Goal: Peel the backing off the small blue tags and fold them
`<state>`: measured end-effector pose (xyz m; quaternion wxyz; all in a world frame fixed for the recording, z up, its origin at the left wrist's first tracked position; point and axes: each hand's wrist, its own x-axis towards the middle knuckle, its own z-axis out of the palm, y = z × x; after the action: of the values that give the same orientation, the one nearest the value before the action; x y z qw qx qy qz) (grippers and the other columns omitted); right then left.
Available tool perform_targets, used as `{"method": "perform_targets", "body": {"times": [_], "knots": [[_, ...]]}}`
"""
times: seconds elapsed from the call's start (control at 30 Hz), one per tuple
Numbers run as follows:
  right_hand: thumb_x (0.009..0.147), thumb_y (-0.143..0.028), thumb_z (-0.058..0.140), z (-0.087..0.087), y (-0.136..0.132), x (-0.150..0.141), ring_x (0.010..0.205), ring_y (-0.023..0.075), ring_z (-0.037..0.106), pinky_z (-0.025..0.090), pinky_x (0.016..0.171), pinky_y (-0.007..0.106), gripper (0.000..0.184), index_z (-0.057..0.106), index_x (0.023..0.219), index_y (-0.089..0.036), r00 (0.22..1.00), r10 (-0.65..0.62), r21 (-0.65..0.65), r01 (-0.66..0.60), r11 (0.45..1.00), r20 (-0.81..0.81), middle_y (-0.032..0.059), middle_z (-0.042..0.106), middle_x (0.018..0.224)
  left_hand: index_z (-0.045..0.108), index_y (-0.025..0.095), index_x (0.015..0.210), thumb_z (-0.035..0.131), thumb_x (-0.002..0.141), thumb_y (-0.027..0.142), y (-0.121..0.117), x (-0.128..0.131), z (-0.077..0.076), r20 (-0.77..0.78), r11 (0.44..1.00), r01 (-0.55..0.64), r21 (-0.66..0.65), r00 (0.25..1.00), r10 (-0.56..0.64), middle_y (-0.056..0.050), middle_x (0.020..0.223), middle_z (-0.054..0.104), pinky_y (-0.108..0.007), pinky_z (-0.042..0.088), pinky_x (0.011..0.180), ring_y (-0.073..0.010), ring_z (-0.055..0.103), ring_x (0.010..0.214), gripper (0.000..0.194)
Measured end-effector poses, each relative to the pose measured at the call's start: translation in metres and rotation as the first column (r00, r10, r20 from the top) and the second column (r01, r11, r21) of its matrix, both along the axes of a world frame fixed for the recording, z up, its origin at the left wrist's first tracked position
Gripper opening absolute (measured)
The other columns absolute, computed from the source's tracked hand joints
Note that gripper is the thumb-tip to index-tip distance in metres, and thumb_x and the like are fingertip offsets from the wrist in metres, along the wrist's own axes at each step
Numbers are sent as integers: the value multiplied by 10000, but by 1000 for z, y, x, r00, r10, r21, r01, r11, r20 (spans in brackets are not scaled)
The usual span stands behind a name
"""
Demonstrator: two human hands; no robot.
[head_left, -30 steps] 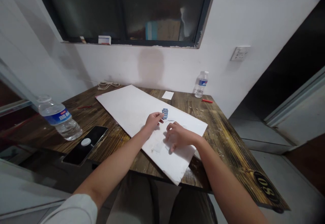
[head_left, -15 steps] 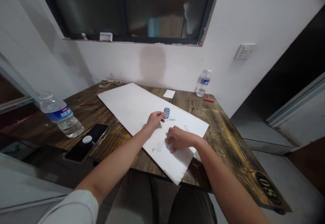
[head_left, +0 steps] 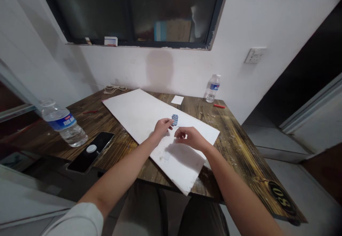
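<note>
Head view: we see our two bare hands over a large white rectangular board (head_left: 130,109), which lies at a slant on a dark brown wood-grained table (head_left: 240,157). Our left hand (head_left: 162,127) is nearly closed, thumb and forefinger pinching the near-left edge of a small blue-and-white piece with a banded pattern (head_left: 175,119). That piece is over the middle of the board, just beyond our fingertips; its finer detail is too small for us to read. Our right hand (head_left: 191,138) hovers beside it, half curled, thumb and fingertips close together above its shadow on the board; we cannot tell whether it has hold of anything.

To our left, a clear plastic bottle with a blue label (head_left: 64,123) stands near a black flat phone (head_left: 103,141), on which rests a round white disc (head_left: 91,148). Beyond the board we find a coiled pale cable (head_left: 114,89) at the back left and a small white paper square (head_left: 177,99) near the board's far edge. At the back right, a smaller clear bottle with a blue label (head_left: 213,88) stands beside a short red stick (head_left: 219,106).
</note>
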<state>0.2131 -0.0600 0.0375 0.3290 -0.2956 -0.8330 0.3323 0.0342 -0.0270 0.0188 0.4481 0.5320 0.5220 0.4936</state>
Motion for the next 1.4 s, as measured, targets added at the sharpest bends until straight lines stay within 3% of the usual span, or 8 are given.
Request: {"method": "perform_targets", "body": {"times": [0.17, 0.27, 0.33, 0.6, 0.93, 1.1, 1.2, 1.4], "knots": [[840, -289, 613, -2, 7, 3, 731, 159, 581, 479, 669, 297, 126, 665, 761, -204, 895, -284, 270, 385, 883, -345, 46, 637, 814, 647, 158, 727, 633, 721, 440, 0, 2, -1, -27, 998, 65, 13, 998, -65, -35, 691, 649, -220, 352, 511, -117, 565, 590, 282], [850, -285, 604, -5, 9, 4, 751, 173, 566, 467, 669, 314, 158, 670, 727, -211, 835, -384, 357, 524, 773, -395, 48, 593, 804, 654, 150, 729, 644, 721, 461, -2, 3, 1, -47, 987, 153, 41, 987, -151, -38, 666, 639, -219, 349, 503, -119, 558, 586, 311], [845, -278, 611, -8, 10, 3, 752, 180, 557, 456, 665, 319, 156, 685, 721, -219, 834, -413, 385, 539, 749, -365, 45, 577, 783, 656, 147, 721, 650, 722, 473, -4, 4, 3, -61, 974, 218, 58, 975, -214, -37, 641, 628, -222, 355, 505, -120, 553, 580, 326], [849, -311, 639, -17, 15, -1, 788, 194, 541, 453, 730, 360, 108, 744, 851, -287, 887, -362, 428, 456, 780, -286, 44, 615, 806, 653, 151, 740, 643, 746, 509, -9, 2, 9, 4, 944, 321, 77, 947, -322, -42, 705, 626, -225, 384, 544, -127, 581, 636, 359], [857, -352, 629, -14, 13, 0, 787, 196, 504, 425, 752, 372, 134, 741, 863, -279, 913, -372, 496, 404, 769, -167, 52, 585, 832, 637, 149, 782, 644, 750, 499, -5, 2, 1, 80, 968, 252, -13, 965, -250, -43, 691, 640, -208, 366, 483, -125, 610, 578, 352], [802, -344, 697, -7, -2, -12, 875, 205, 504, 449, 795, 368, 158, 734, 941, -279, 995, -37, 413, -7, 911, 97, 67, 601, 946, 632, 162, 776, 633, 759, 446, 0, -1, -4, 119, 998, 67, -21, 991, -64, -24, 682, 636, -207, 378, 489, -103, 575, 549, 284], [790, -315, 714, -9, -11, -19, 933, 207, 482, 450, 845, 367, 239, 727, 1027, -289, 952, 154, 312, -235, 921, 263, 62, 596, 1008, 625, 162, 765, 631, 751, 447, 1, -1, -3, 107, 999, 31, -34, 994, -27, -32, 713, 648, -206, 368, 483, -105, 578, 554, 285], [704, -269, 787, -16, -17, -26, 969, 212, 464, 442, 866, 360, 277, 744, 977, -290, 932, 211, 176, -271, 946, 296, 57, 583, 1011, 620, 159, 762, 622, 748, 439, 2, 1, -2, 99, 999, 27, -30, 995, -24, -44, 775, 658, -201, 342, 470, -93, 577, 548, 280]]}}
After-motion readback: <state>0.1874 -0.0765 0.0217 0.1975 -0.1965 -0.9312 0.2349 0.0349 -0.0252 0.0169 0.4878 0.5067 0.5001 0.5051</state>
